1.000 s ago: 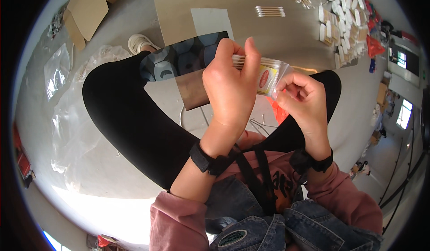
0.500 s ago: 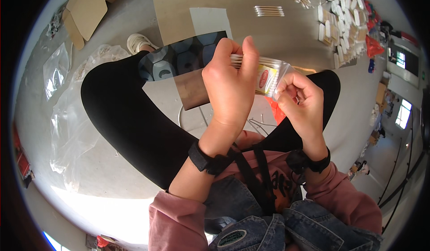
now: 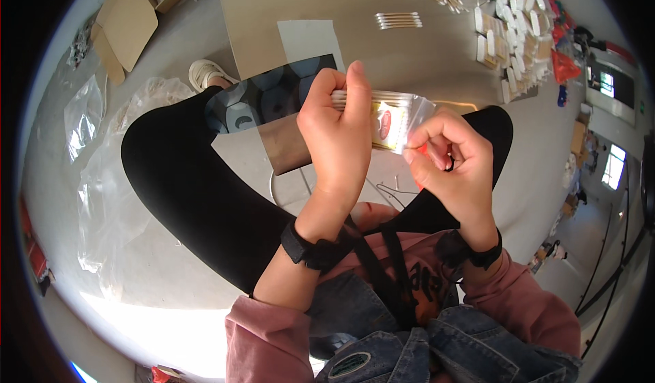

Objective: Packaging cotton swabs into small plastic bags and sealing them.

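The clear, crinkly plastic packet of wooden-stemmed cotton swabs (image 3: 392, 120) is held above the person's lap, its left end gripped in the closed left hand (image 3: 338, 134) while the right hand (image 3: 447, 154) pinches its glossy right edge between fingertips.

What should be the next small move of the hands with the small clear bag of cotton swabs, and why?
Probably the left hand pushes the cotton swabs deeper into the small clear bag: their ends protrude past its fingers, while the right hand pinches the bag's other end.
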Tool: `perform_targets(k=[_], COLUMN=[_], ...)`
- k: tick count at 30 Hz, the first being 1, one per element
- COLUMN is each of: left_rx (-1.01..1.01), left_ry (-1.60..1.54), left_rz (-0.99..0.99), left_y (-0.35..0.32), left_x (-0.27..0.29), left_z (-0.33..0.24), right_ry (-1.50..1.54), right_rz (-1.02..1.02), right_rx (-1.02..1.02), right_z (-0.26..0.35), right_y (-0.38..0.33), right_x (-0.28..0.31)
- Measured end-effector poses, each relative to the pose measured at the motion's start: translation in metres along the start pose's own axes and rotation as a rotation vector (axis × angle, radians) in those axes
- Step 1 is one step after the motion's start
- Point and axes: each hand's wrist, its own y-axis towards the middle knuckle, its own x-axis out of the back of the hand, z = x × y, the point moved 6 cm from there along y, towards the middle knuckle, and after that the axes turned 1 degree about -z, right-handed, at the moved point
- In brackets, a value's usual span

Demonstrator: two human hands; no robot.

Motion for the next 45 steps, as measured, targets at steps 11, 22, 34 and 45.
perform_targets(k=[11, 22, 34, 45], left_rx=[-0.112, -0.147, -0.140, -0.209], left_ry=[-0.112, -0.132, -0.121, -0.056], left_rz=[-0.041, -0.053, -0.027, -0.076], left_y=[-0.006, -0.005, -0.009, -0.009], left_x=[0.002, 0.004, 0.006, 0.008], left_z=[-0.002, -0.002, -0.010, -0.010], right_ry=[-0.549, -0.432, -0.212, -0.233], right_rz=[-0.109, -0.135, -0.038, -0.122], right_rx=[0.314, 0.235, 0.026, -0.041], right_z=[0.046, 0.041, 0.022, 0.016], right_y=[-0.009, -0.010, -0.003, -0.008], right_x=[-0.005, -0.002, 0.003, -0.005])
